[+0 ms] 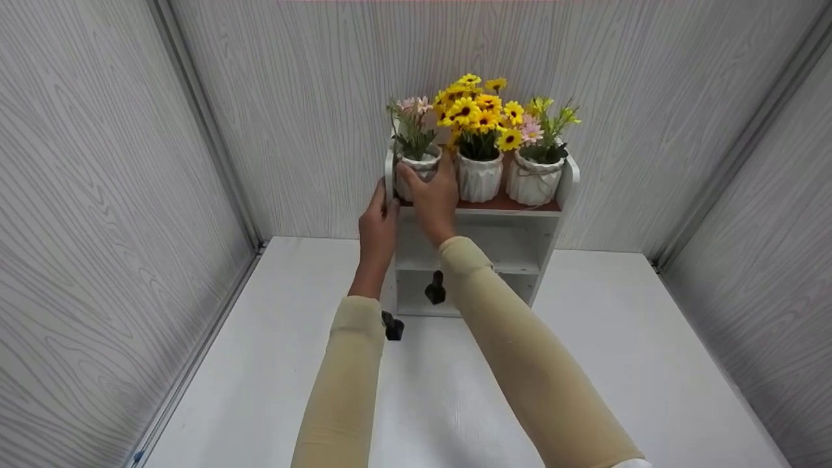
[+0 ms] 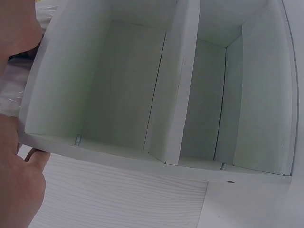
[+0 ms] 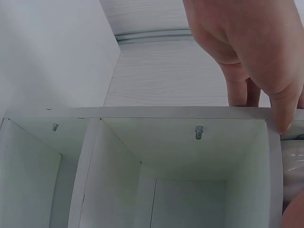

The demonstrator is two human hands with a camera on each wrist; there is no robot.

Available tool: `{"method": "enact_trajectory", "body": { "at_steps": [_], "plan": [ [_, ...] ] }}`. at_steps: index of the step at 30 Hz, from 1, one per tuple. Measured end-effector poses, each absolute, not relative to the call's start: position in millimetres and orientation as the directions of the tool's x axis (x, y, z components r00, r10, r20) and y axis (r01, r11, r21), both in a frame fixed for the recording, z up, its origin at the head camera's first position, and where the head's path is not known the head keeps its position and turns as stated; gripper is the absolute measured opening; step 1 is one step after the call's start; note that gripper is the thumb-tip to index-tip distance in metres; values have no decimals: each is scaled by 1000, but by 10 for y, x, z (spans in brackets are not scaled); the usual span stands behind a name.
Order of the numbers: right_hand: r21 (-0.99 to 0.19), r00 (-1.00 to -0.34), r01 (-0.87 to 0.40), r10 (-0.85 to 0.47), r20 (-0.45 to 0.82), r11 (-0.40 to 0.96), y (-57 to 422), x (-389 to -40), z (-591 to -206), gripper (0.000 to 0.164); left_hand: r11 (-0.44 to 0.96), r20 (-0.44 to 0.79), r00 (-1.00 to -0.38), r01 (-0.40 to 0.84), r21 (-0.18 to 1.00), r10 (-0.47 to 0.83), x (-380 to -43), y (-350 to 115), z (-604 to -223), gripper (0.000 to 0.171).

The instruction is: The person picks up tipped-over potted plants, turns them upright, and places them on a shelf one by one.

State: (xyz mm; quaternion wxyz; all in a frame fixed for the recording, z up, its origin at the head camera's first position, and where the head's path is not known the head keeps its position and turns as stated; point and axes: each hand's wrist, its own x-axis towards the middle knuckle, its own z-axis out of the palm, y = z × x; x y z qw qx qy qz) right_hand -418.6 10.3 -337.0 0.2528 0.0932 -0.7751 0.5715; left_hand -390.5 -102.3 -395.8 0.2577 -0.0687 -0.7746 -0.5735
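Note:
A small white shelf unit [image 1: 478, 244] stands against the back wall, its top board reddish-brown. My left hand [image 1: 378, 227] grips the front edge of its left side panel [image 1: 389, 174], near the top board; in the right wrist view the thumb lies in front and the fingers go behind the panel. My right hand [image 1: 434, 200] holds the leftmost white flowerpot [image 1: 424, 167], thumb in front, with pink flowers and green leaves rising from it. Beside that hand sit a middle pot [image 1: 480, 179] of yellow flowers and a right pot [image 1: 534, 183] of pink and yellow ones.
Below the pots, the unit has two open compartments with a white divider shelf [image 2: 183, 95]. It stands at the back of a white table [image 1: 598, 338]. Grey wood-grain walls [image 1: 292, 117] enclose the left, back and right sides.

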Motion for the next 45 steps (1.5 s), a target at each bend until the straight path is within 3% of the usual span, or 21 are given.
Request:
{"method": "enact_trajectory", "body": {
  "at_steps": [12,22,29,36,45],
  "plan": [
    [-838,-878,-392,118,464,380,141,-4120,-3403,103,346,481,-854,399,849,-197,-3915,-1038,-3953,54],
    [-773,-824,-470,102,558,427,234,-3948,-3443,93,343,483,-858,406,847,-176,-3933,-979,-3947,55],
    [-720,-796,-506,65,602,476,411,-3688,-3580,86,344,481,-859,404,848,-175,-3939,-959,-3937,55],
    [-703,-835,-479,-27,549,525,717,-3327,-3780,83,338,501,-847,426,839,-177,-3923,-1057,-3938,55],
    [-642,-836,-503,-137,532,578,1322,-2953,-3962,78,301,494,-845,426,853,-206,-3837,-1081,-4031,55]
  ]
}}
